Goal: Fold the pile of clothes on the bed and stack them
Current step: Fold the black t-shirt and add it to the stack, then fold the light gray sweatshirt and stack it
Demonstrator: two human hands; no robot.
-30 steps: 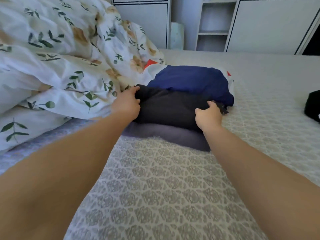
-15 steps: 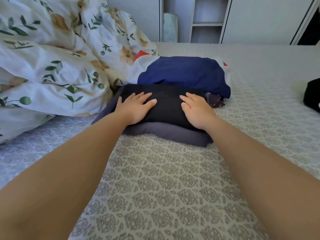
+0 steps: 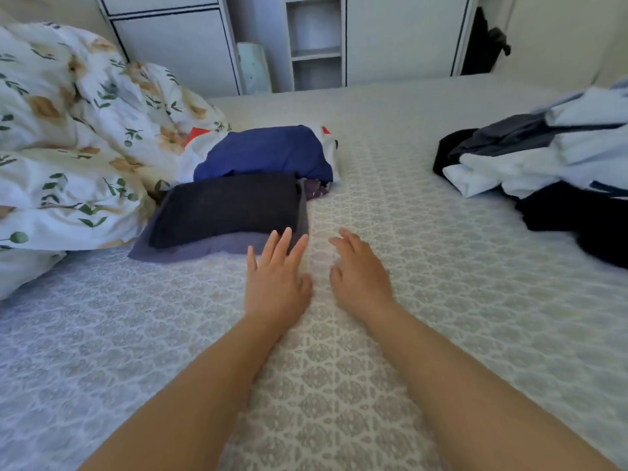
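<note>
Stack (image 3: pixel 224 212): black folded garment atop grey, seemingly neat.

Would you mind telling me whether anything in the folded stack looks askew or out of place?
Slightly. The black folded garment sits off-centre on the grey folded garment, whose edge shows at front and left. A patterned purple piece pokes out beside the navy garment behind. The unfolded pile remains at right.
</note>
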